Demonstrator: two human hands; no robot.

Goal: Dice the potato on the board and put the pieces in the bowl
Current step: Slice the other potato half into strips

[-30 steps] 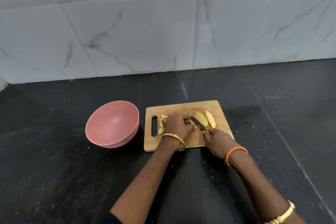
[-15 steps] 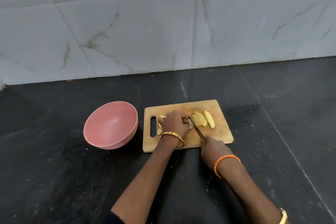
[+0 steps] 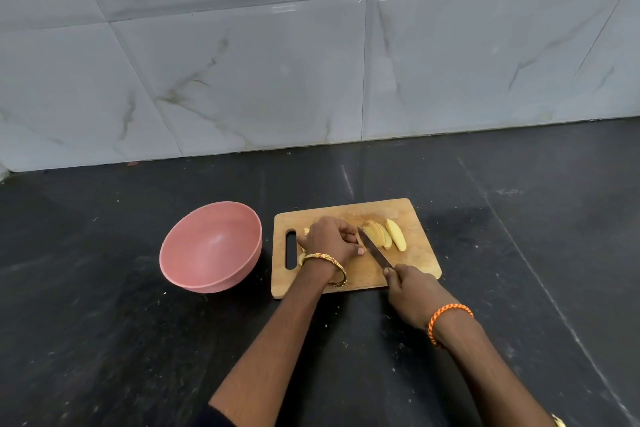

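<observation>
A wooden cutting board lies on the dark counter. Yellow potato slices lean together at its far right. My left hand curls over a piece of potato, which it mostly hides, in the board's middle. A few small pieces peek out by its wrist. My right hand grips the handle of a knife whose blade runs between my left hand and the slices. The pink bowl stands left of the board with nothing in it.
The black stone counter spreads on all sides, ending at a marble-tiled wall behind. Fine crumbs speckle the counter near the board.
My right hand has drawn the knife back toward me, off the board's near edge. My left hand has stayed on the potato.
</observation>
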